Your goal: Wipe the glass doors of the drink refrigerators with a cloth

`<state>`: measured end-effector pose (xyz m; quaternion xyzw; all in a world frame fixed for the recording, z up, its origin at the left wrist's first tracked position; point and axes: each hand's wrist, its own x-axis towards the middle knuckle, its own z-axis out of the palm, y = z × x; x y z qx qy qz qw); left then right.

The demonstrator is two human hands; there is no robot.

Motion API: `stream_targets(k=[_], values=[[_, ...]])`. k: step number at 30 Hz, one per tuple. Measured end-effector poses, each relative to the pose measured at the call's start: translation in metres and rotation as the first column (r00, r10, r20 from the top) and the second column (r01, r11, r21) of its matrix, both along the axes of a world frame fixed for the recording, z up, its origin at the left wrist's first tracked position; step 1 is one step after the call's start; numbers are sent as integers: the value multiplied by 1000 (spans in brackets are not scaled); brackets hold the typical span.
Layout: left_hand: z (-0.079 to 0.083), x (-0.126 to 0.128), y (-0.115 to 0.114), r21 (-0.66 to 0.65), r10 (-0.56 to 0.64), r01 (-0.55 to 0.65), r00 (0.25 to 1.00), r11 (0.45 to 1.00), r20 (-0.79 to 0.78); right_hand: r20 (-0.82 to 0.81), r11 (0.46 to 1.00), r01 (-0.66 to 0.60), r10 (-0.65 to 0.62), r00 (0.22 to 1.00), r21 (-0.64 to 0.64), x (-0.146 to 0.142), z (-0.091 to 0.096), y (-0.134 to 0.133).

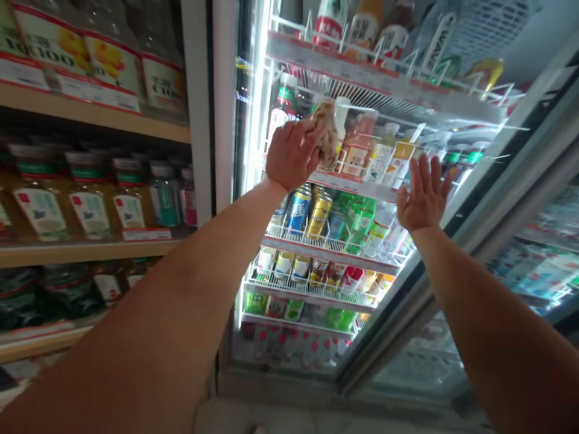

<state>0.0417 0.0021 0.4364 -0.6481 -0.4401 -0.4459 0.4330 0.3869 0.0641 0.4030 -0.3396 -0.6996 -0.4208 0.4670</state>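
A lit drinks cooler stands open in front of me, with wire shelves (pixel 337 181) full of bottles and cans. My left hand (pixel 292 154) is raised to the second shelf and closed around a crumpled beige cloth (pixel 326 134), pressed near the bottles there. My right hand (pixel 423 193) is open, fingers stretched flat, at the right end of the same shelf beside the glass door (pixel 497 199). Pale bottles with orange and yellow labels (pixel 377 154) stand between the two hands.
Wooden shelves (pixel 90 250) on the left carry rows of bottled tea and juice. Cans (pixel 310 211) and cups fill the cooler's lower racks. The open door swings out to the right, with another cooler (pixel 543 265) behind it.
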Motion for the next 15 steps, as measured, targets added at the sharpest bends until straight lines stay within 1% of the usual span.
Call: stream_targets(k=[2, 4, 8, 11, 13, 15], values=[[-2, -1, -1, 4, 16, -16, 1000, 1000, -24, -2, 999, 42, -42, 999, -5, -1, 0, -4], [-5, -1, -5, 5, 22, -21, 999, 1000, -30, -9, 999, 53, -53, 999, -10, 0, 1, -7], [-11, 3, -15, -6, 17, -17, 999, 1000, -37, -27, 1000, 1, -1, 1000, -2, 0, -1, -5], [-12, 14, -20, 14, -32, 33, 999, 999, -22, -36, 999, -42, 43, 998, 27, -2, -3, -4], [-14, 25, -21, 39, -76, 76, 997, 996, -1, -36, 999, -33, 35, 999, 39, -2, -3, -5], [-18, 34, -20, 30, -96, 96, 995, 995, -21, -33, 1000, -5, 6, 999, 24, -3, -2, -6]])
